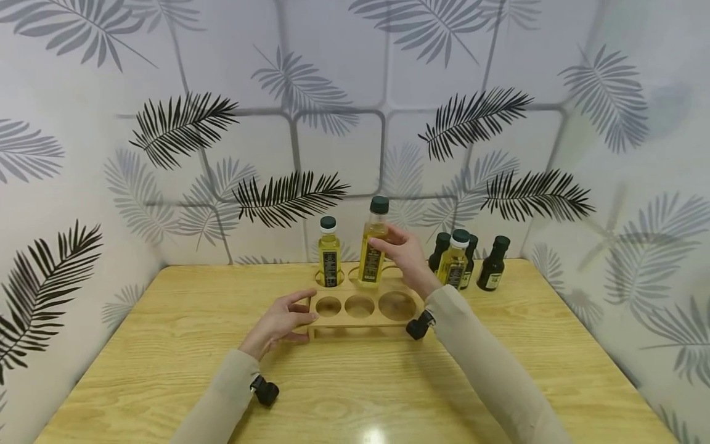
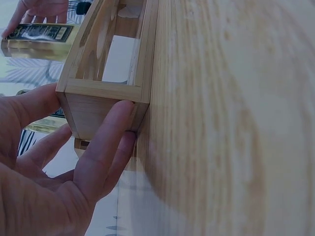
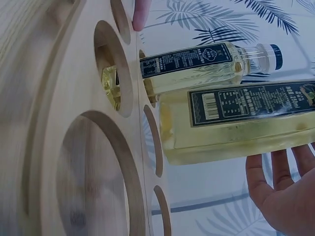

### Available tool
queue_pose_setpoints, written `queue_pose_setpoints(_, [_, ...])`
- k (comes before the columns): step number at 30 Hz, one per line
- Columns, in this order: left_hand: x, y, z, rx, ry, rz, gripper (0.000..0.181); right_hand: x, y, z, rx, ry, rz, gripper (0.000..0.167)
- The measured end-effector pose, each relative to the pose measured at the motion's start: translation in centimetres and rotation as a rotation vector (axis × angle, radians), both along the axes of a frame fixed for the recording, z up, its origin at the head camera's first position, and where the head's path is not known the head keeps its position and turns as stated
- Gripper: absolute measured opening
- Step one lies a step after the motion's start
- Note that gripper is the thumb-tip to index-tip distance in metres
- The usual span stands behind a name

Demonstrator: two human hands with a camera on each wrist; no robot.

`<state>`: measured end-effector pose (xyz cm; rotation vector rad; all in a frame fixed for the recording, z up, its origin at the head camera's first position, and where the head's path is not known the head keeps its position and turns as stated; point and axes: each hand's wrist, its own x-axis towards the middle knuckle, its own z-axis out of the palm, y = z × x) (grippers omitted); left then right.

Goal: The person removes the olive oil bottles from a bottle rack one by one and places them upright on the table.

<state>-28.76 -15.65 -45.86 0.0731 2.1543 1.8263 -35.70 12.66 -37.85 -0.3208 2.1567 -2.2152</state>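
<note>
The rack (image 1: 360, 321) was gripped by the left hand (image 1: 284, 320), a bottle (image 1: 370, 264) by the right hand (image 1: 407, 253), dark bottles (image 1: 491, 266) seen only in head view.

held bottle (image 1: 372, 259) showed clear yellow, black-labelled, green-capped | racked bottle (image 1: 330, 256) matched, plus white neck | dark bottles (image 1: 490, 272) looked nearly black, pale-labelled | rack (image 1: 360, 320) was light tan to my eye | table (image 1: 166, 345) honey-yellow, wood-grained | sleeves (image 1: 493, 364) were beige | wall (image 1: 338, 52) was whitish, with grey and black fronds, grey lines
</note>
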Motion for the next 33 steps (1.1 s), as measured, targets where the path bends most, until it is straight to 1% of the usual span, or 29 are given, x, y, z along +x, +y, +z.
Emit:
queue_pose_setpoints(5, [0.1, 0.0, 0.2, -0.007, 0.004, 0.001, 0.061, 0.6, 0.5, -0.2, 0.026, -0.002, -0.041, 0.067])
queue_pose_setpoints(10, [0.1, 0.1, 0.2, -0.014, 0.008, -0.002, 0.061, 1.2, 1.4, -0.5, 0.039, 0.027, -0.062, 0.068])
queue_pose_setpoints(13, [0.1, 0.0, 0.3, -0.013, 0.007, -0.001, 0.061, 1.5, 1.7, -0.6, 0.041, 0.064, -0.086, 0.066])
queue_pose_setpoints(20, [0.2, -0.1, 0.2, 0.004, -0.006, -0.001, 0.061, 2.0, 2.5, -1.1, 0.106, 0.154, -0.16, 0.063])
queue_pose_setpoints(25, [-0.1, -0.1, 0.0, 0.001, -0.01, 0.002, 0.061, 2.4, 3.2, -1.4, 0.105, 0.192, -0.191, 0.06])
queue_pose_setpoints(29, [-0.2, 0.0, 0.0, -0.001, -0.014, 0.007, 0.061, 2.8, 3.6, -1.7, 0.133, 0.258, -0.242, 0.053])
queue_pose_setpoints(33, [-0.1, 0.0, 0.1, -0.006, -0.016, 0.007, 0.062, 3.2, 4.1, -2.1, 0.185, 0.326, -0.308, 0.047])
